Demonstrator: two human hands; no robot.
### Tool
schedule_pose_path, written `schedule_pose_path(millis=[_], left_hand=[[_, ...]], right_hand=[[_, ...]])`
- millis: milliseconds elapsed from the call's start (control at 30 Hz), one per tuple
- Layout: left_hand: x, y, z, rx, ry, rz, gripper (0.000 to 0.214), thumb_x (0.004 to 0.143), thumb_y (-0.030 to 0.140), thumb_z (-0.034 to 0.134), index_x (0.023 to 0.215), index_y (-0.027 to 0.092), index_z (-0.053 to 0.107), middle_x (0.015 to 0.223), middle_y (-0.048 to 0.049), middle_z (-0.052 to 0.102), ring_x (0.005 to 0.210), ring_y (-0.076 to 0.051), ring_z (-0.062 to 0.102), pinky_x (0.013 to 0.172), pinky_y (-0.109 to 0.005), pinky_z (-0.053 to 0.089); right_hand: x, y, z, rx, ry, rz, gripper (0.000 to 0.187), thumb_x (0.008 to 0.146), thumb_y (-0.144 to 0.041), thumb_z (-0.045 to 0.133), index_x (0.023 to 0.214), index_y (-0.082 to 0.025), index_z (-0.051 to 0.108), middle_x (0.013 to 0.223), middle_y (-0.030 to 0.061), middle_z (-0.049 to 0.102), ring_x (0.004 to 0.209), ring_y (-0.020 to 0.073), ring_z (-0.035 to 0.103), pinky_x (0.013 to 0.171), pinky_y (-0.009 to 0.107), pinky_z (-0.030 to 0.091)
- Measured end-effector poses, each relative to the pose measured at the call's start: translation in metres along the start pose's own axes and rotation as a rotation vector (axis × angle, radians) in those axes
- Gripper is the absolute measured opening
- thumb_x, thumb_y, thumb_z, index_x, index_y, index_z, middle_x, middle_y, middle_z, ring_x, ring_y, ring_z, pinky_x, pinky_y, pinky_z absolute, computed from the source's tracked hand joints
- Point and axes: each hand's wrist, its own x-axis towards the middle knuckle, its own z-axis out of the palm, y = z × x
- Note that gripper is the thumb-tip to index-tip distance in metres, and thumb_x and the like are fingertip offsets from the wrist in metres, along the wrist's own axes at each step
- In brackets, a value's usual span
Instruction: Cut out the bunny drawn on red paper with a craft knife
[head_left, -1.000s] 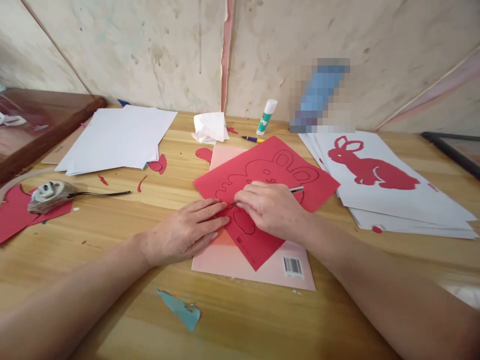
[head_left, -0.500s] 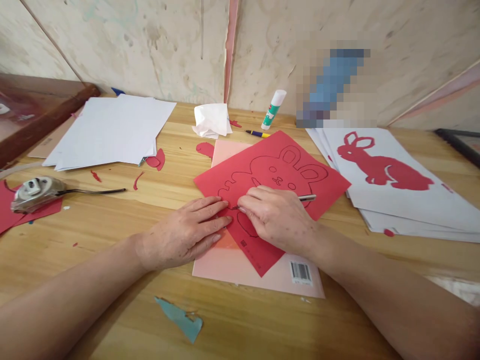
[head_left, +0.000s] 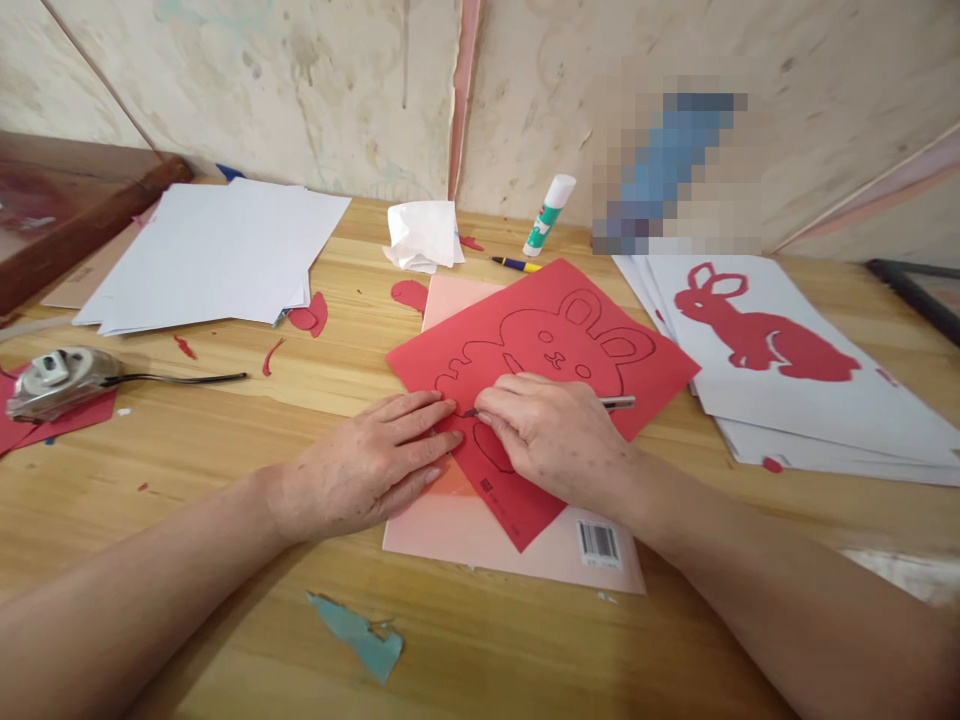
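Your right hand (head_left: 555,435) is closed in a pen-style pinch round a slim metal-handled craft knife (head_left: 619,403). The handle end pokes out right of the knuckles. The tip comes out left of the fingertips, down on the paper. Your left hand (head_left: 367,465) holds nothing: it's flat, palm down, fingers straight & close together, pressing on the thin red paper sheet (head_left: 540,345) w/ a rabbit outline drawn on it.

Where it lies: the red paper sheet is right under both hands, turned like a diamond. Its left-hand edge is under your left fingertips, w/ the knife tip touching it just beside them. The rabbit's head & ears are beyond your right hand, and the near corner points back at you between the wrists. It rests on a pale pink card backing w/ a barcode (head_left: 480,540), on the light wooden table (head_left: 225,430).

Handling, as I judge it: very light, floppy, no stiffness. It'd tear easily, esp. along cut lines & thin bridges, and prob. slides on the smooth card unless pinned. So don't pinch it. Hold by flat pressure close to the blade, fingertips off to the side of the line. For lifting, take it at the uncut margins, spread wide, not by the figure.

Well right of the knife hand is a white sheet w/ a red rabbit cut-out (head_left: 757,335). Beyond the hands stands a white-and-green glue stick (head_left: 550,213).
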Motion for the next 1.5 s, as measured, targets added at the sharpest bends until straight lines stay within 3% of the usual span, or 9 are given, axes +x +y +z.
schedule_pose_path(millis=[267, 900, 1500], left_hand=[[-0.001, -0.0008, 0.0005, 0.015, -0.008, 0.012, 0.031, 0.093, 0.02, 0.047, 0.122, 0.013, 0.056, 0.129, -0.0151, 0.056, 0.128, -0.026, 0.046, 0.106, -0.046, 0.041], [-0.0001, 0.0007, 0.0006, 0.053, -0.01, 0.017, 0.03, 0.095, 0.02, 0.044, 0.121, 0.012, 0.057, 0.129, -0.0153, 0.056, 0.126, -0.026, 0.047, 0.104, -0.046, 0.043], [0.0023, -0.0007, 0.0019, 0.012, -0.018, 0.013, 0.031, 0.094, 0.019, 0.045, 0.122, 0.01, 0.056, 0.13, -0.0136, 0.056, 0.127, -0.026, 0.045, 0.105, -0.045, 0.041]], right_hand=[[0.0017, 0.0011, -0.0005, 0.115, -0.034, 0.066, 0.02, 0.09, -0.018, 0.044, 0.08, -0.019, 0.061, 0.074, 0.0003, 0.06, 0.069, 0.0128, 0.05, 0.056, 0.028, 0.025], [0.0026, -0.0038, -0.0035, 0.045, -0.084, 0.1, 0.019, 0.086, -0.015, 0.045, 0.079, -0.019, 0.061, 0.073, 0.0011, 0.061, 0.069, 0.0141, 0.052, 0.055, 0.028, 0.024], [0.0025, -0.0045, -0.003, -0.185, 0.03, -0.1, 0.023, 0.073, -0.002, 0.043, 0.07, -0.019, 0.058, 0.064, 0.0007, 0.056, 0.062, 0.0144, 0.043, 0.051, 0.03, 0.017]])
